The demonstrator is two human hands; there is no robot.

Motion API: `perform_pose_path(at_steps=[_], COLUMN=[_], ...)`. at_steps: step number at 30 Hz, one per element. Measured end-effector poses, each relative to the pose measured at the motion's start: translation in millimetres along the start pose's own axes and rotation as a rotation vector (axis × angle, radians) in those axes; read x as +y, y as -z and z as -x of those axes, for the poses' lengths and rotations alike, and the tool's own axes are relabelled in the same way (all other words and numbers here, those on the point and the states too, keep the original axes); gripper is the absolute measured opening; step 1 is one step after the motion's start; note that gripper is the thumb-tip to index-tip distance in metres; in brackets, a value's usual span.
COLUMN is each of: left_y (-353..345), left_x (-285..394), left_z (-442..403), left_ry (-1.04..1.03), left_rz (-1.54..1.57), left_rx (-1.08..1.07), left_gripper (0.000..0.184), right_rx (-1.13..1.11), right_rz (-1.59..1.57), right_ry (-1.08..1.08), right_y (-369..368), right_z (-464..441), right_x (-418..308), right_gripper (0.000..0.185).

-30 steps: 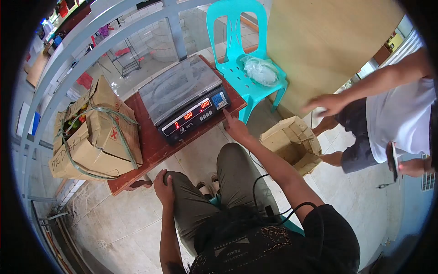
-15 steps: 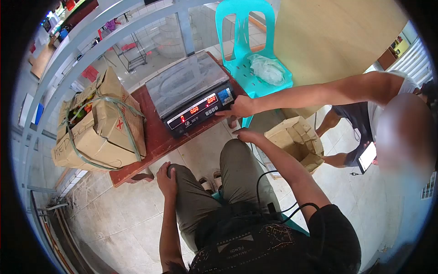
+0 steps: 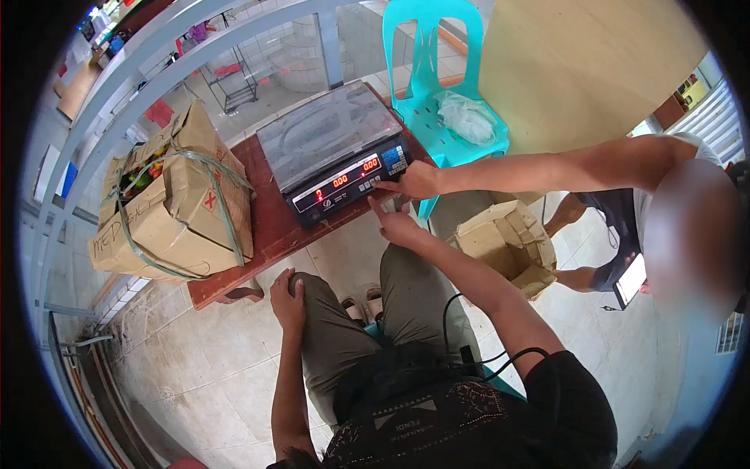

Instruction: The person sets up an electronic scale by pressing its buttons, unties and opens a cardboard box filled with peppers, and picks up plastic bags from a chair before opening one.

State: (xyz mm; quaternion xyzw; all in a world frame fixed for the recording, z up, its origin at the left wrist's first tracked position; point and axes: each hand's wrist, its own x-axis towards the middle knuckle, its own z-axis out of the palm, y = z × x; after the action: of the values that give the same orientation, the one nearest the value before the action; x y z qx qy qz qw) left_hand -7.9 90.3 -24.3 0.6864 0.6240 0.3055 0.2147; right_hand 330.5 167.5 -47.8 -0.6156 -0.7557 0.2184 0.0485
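My left hand rests on my left knee with its fingers stretched, holding nothing. My right hand is raised above my right knee, index finger extended towards the front edge of a digital price scale. Nothing shows in that hand, and whether its fingertip touches the scale I cannot tell. Red digits glow on the scale's display. Another person's hand reaches from the right, a finger at the scale's keys. The scale sits on a dark red wooden table.
A strapped cardboard box with colourful contents stands at the table's left. A turquoise chair holds a plastic bag. An open cardboard box is on the floor to my right. The other person holds a phone. A metal railing runs behind.
My right hand has lifted from beside my right knee towards the scale, its index finger now pointing out. My left hand stays on the knee. The view has shifted slightly.
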Motion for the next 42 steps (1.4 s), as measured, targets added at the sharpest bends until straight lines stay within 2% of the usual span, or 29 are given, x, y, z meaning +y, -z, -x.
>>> perform_pose_path(at_steps=[6,12,15,21,26,33,36,39,42], left_y=[0,-2,-1,1,0,0,-1,0,-1], left_x=[-1,-2,-1,2,-2,-3,-3,-3,-5], left_z=[0,0,-1,1,0,0,1,0,-1], left_ry=[0.013,0.006,0.004,0.002,-0.016,-0.014,-0.016,-0.021,-0.01], left_rz=[0.009,0.006,0.012,-0.012,-0.012,-0.012,-0.011,-0.008,-0.004], left_rx=[-0.001,0.003,0.006,0.009,0.013,0.016,0.018,0.021,0.011], left_gripper=[0.034,0.035,0.035,0.034,0.035,0.035,0.035,0.035,0.034], right_rx=[0.026,0.043,0.031,-0.208,-0.234,-0.31,-0.183,-0.158,-0.105], right_rz=[0.007,-0.079,-0.092,-0.055,0.043,0.138,0.019,-0.12,-0.183], right_ry=[-0.064,-0.103,0.029,0.145,0.226,0.18,0.038,0.012,0.054], right_y=[-11,9,6,-10,-33,-37,-26,-13,-1], right_z=[-19,5,14,18,10,2,15,20,21], right_x=[1,-6,-1,15,30,27,18,12,4], right_gripper=[0.097,0.097,0.086,0.044,0.034,0.041,0.064,0.093,0.102])
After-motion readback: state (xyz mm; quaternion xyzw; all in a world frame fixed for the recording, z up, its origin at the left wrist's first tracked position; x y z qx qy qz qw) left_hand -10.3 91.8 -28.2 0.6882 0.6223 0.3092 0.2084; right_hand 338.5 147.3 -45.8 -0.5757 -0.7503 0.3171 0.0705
